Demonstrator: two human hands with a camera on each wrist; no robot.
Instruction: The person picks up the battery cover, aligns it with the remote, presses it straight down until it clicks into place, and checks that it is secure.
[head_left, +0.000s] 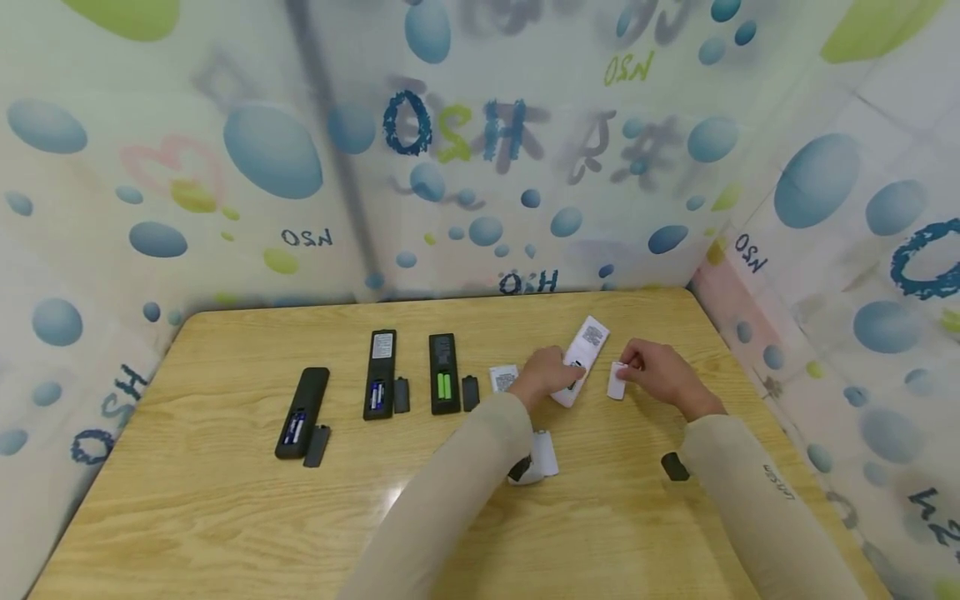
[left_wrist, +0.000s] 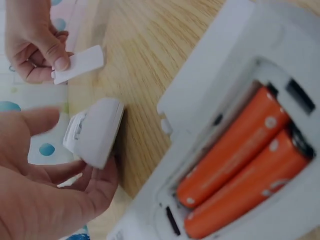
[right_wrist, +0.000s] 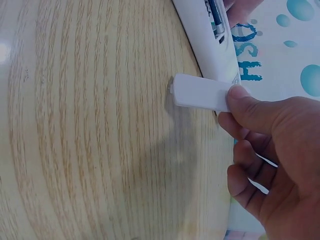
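My left hand (head_left: pixel 542 377) holds a white remote control (head_left: pixel 589 339) by its sides, its back up and the battery compartment uncovered. In the left wrist view, fingers of the left hand curl against the near end of this remote (left_wrist: pixel 100 132). Just to its right, my right hand (head_left: pixel 662 373) pinches a small white battery cover (head_left: pixel 616 385) between thumb and fingertips. The right wrist view shows the cover (right_wrist: pixel 202 93) held over the table, its free end pointing away from the hand. Part of the compartment is hidden behind the left hand.
Nearer the left wrist lies another white remote (left_wrist: pixel 210 90) with two orange batteries (left_wrist: pixel 235 150), partly hidden by the sleeve, its loose cover (head_left: pixel 548 454) beside it. Three black remotes (head_left: pixel 308 392) with batteries showing lie leftward, each beside its cover (head_left: pixel 317 446). Printed curtains (head_left: pixel 480 192) surround the table (head_left: pixel 187 500).
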